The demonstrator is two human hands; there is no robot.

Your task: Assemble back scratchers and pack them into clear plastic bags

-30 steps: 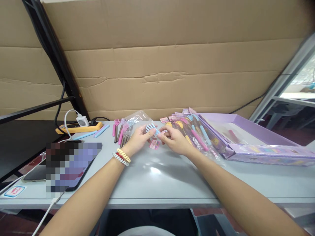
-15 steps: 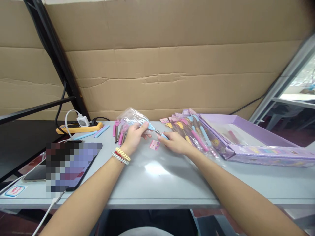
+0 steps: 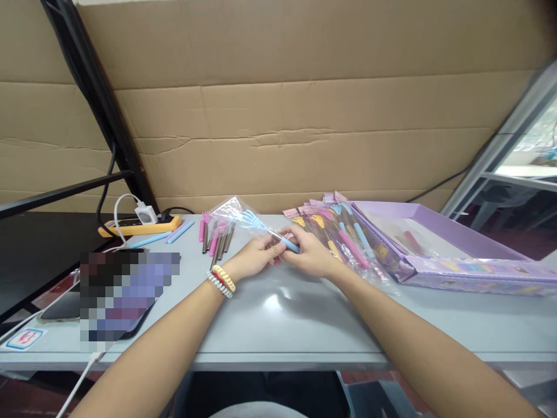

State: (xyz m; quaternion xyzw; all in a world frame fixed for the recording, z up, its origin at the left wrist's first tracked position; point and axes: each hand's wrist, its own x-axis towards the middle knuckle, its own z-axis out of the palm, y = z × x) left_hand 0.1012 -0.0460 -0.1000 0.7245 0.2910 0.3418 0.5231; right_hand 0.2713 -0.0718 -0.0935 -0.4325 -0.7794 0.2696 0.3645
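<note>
Over tabletop [image 3: 331,337], clamping blue scratcher [image 3: 275,235] in right hand [image 3: 310,252]; has shifted left hand [image 3: 252,256], of unclear grip, off its neck, seemingly leaving it in clear bag [image 3: 228,209].

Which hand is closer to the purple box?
The right hand. It is to the left of the purple box, with wrapped scratchers lying between them. The left hand is farther left, on the right hand's other side.
</note>
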